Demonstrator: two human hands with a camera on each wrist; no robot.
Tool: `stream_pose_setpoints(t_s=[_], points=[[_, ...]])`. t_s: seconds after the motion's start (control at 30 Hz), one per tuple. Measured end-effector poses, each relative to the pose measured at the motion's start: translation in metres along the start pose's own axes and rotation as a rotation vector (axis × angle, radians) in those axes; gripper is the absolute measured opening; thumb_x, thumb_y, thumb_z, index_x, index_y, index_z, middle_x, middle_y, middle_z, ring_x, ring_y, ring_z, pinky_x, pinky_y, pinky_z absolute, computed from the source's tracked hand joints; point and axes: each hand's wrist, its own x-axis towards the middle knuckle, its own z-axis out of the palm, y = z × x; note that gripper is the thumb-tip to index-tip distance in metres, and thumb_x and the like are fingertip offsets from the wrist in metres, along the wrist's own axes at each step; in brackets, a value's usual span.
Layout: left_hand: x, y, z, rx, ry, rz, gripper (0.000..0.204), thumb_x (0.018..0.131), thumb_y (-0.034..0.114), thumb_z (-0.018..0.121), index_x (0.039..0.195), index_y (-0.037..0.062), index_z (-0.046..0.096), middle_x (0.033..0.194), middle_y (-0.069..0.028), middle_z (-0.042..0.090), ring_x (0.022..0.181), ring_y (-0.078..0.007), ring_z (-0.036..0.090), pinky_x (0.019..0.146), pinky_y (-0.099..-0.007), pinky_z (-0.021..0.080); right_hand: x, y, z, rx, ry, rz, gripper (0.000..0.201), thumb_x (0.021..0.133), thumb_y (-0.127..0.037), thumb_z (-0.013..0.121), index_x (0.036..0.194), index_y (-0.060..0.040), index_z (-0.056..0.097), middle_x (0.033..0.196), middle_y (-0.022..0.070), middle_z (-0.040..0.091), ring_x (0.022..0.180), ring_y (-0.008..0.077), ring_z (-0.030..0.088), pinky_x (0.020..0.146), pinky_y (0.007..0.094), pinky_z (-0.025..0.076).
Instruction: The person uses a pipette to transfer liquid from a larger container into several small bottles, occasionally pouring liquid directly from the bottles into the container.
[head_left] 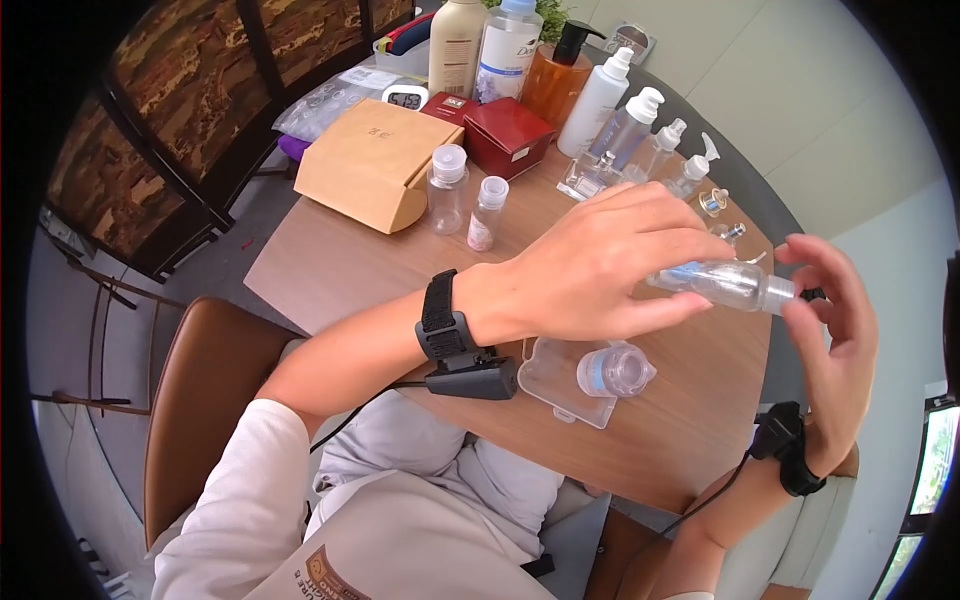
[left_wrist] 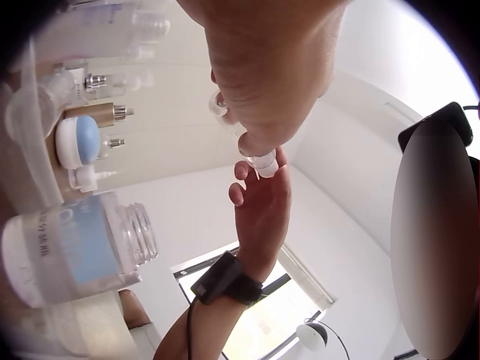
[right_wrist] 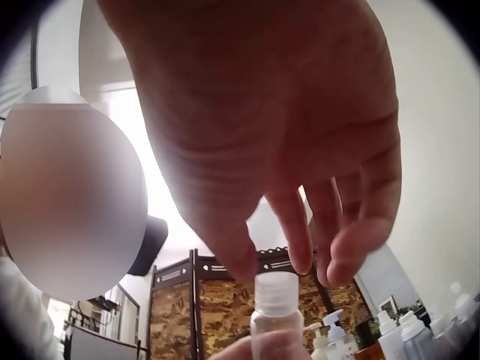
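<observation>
We grip a clear bottle (head_left: pixel 735 285) in our left hand (head_left: pixel 612 250), above the table (head_left: pixel 690 410). Our right hand (head_left: pixel 842 325) is loose beside its cap (right_wrist: pixel 276 293).

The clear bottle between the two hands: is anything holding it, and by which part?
The left hand holds the clear bottle by its body. The right hand is at the cap; whether it grips there cannot be told.

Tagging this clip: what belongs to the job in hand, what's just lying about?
Likely in the job:
clear plastic bottle with translucent cap, held in left hand
possibly the uncapped blue-labelled clear jar

Apparently lying about:
tan cardboard box
dark red angular box
amber cylindrical pump bottle
</observation>
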Motion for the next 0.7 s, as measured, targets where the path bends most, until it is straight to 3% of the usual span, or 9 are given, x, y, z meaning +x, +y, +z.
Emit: stream_pose_setpoints(t_s=[0.07, 0.23, 0.3, 0.33, 0.4, 0.53, 0.57, 0.6, 0.7], points=[[0.002, 0.001, -0.002, 0.009, 0.015, 0.013, 0.039, 0.076, 0.011, 0.079, 0.113, 0.0031, 0.069, 0.098, -0.0101, 0.068, 0.089, -0.0261, 0.062, 0.079, -0.0354, 0.051, -0.004, 0.000, -0.003, -0.091, -0.077, -0.094, 0.023, 0.087, -0.012, 0.062, 0.106, 0.0007, 0.065, 0.094, 0.0027, 0.063, 0.074, 0.0057, 0.051, 0.062, 0.0199, 0.040], [0.004, -0.001, -0.001, -0.018, 0.015, 0.011, 0.039, 0.076, 0.010, 0.079, 0.112, 0.0013, 0.068, 0.099, -0.0113, 0.069, 0.089, -0.0265, 0.063, 0.079, -0.0356, 0.051, -0.001, 0.015, -0.021, -0.200, -0.243, 0.199, 0.020, 0.084, -0.004, 0.066, 0.103, 0.0002, 0.066, 0.089, 0.0009, 0.064, 0.070, 0.0063, 0.053, 0.062, 0.0199, 0.041], [0.004, -0.001, -0.001, -0.025, 0.004, 0.008, 0.038, 0.076, 0.010, 0.079, 0.112, 0.0008, 0.068, 0.099, -0.0117, 0.070, 0.089, -0.0266, 0.064, 0.080, -0.0357, 0.051, 0.002, -0.001, -0.002, -0.064, -0.047, 0.098, 0.021, 0.082, -0.001, 0.069, 0.102, -0.0004, 0.067, 0.086, 0.0008, 0.065, 0.069, 0.0047, 0.052, 0.058, 0.0191, 0.039], [0.004, 0.000, -0.002, -0.006, -0.005, -0.002, 0.039, 0.075, 0.009, 0.079, 0.112, 0.0007, 0.069, 0.099, -0.0118, 0.070, 0.089, -0.0268, 0.064, 0.080, -0.0357, 0.051, 0.002, -0.002, -0.001, -0.070, -0.038, 0.102, 0.021, 0.082, -0.001, 0.069, 0.102, -0.0004, 0.067, 0.086, 0.0008, 0.065, 0.069, 0.0047, 0.052, 0.058, 0.0191, 0.039], [0.006, 0.000, -0.004, 0.002, -0.018, -0.005, 0.039, 0.075, 0.009, 0.079, 0.112, 0.0006, 0.069, 0.100, -0.0119, 0.070, 0.089, -0.0269, 0.064, 0.080, -0.0358, 0.051, -0.001, -0.001, 0.000, -0.054, -0.081, -0.067, 0.020, 0.083, -0.002, 0.069, 0.103, -0.0004, 0.067, 0.085, 0.0018, 0.066, 0.071, 0.0033, 0.052, 0.057, 0.0180, 0.039], [0.006, 0.000, -0.006, 0.014, -0.058, -0.036, 0.041, 0.075, 0.008, 0.079, 0.114, 0.0006, 0.069, 0.101, -0.0123, 0.070, 0.091, -0.0270, 0.064, 0.080, -0.0357, 0.051, 0.001, 0.001, 0.011, -0.071, -0.012, -0.002, 0.016, 0.083, -0.006, 0.073, 0.094, 0.0001, 0.065, 0.076, -0.0016, 0.064, 0.064, 0.0031, 0.050, 0.056, 0.0182, 0.040], [0.007, -0.001, -0.007, 0.022, -0.075, -0.051, 0.042, 0.075, 0.008, 0.079, 0.115, 0.0006, 0.069, 0.102, -0.0125, 0.070, 0.092, -0.0269, 0.064, 0.080, -0.0355, 0.051, 0.002, -0.003, 0.010, -0.128, -0.050, 0.008, 0.012, 0.090, -0.010, 0.068, 0.092, 0.0002, 0.062, 0.074, -0.0028, 0.059, 0.064, 0.0032, 0.050, 0.058, 0.0188, 0.039], [0.008, -0.001, -0.008, 0.013, -0.091, -0.046, 0.042, 0.075, 0.008, 0.079, 0.115, 0.0006, 0.069, 0.102, -0.0125, 0.070, 0.092, -0.0269, 0.064, 0.080, -0.0355, 0.051, 0.002, -0.003, 0.011, -0.123, -0.036, 0.021, 0.012, 0.090, -0.010, 0.068, 0.092, 0.0002, 0.062, 0.074, -0.0028, 0.059, 0.064, 0.0032, 0.050, 0.058, 0.0188, 0.039], [0.011, -0.001, -0.008, 0.093, -0.068, 0.003, 0.043, 0.075, 0.007, 0.079, 0.116, -0.0003, 0.068, 0.103, -0.0132, 0.070, 0.092, -0.0263, 0.064, 0.080, -0.0347, 0.051, 0.003, 0.001, 0.015, -0.256, 0.004, -0.063, 0.018, 0.092, -0.016, 0.066, 0.084, -0.0011, 0.059, 0.064, -0.0018, 0.053, 0.059, 0.0040, 0.044, 0.053, 0.0223, 0.035]])
